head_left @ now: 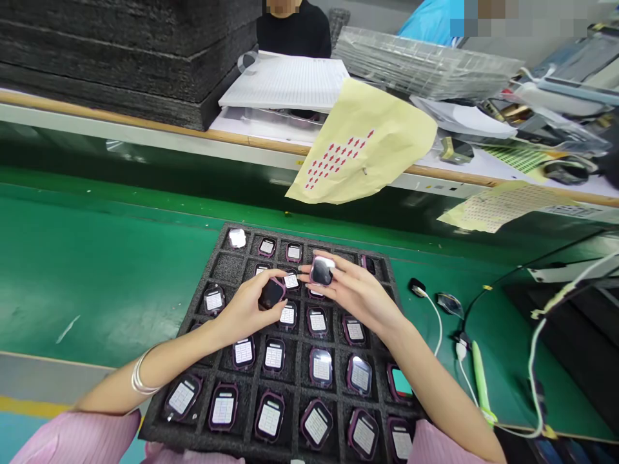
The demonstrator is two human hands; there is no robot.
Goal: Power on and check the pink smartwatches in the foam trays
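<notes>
Over the upper half of a black foam tray [231, 261], each of my hands holds a smartwatch body without a strap. My left hand [246, 306] grips one watch [272, 293] by its edges, its dark screen facing up. In my right hand [355, 283] another watch [322, 270] is held between the fingers, its glossy face catching a reflection. Below them, several purple-framed watches [269, 415] lie in the tray's square compartments, most with lit white screens. One watch [400, 381] at the right shows a green and red display.
A white charging cable with a black puck [416, 287] and a light green pen-like stick [480, 374] lie right of the tray on the green mat [97, 258]. Behind, a shelf carries stacked black foam [120, 58] and a yellow sticker sheet [367, 142]. A person [294, 29] sits beyond.
</notes>
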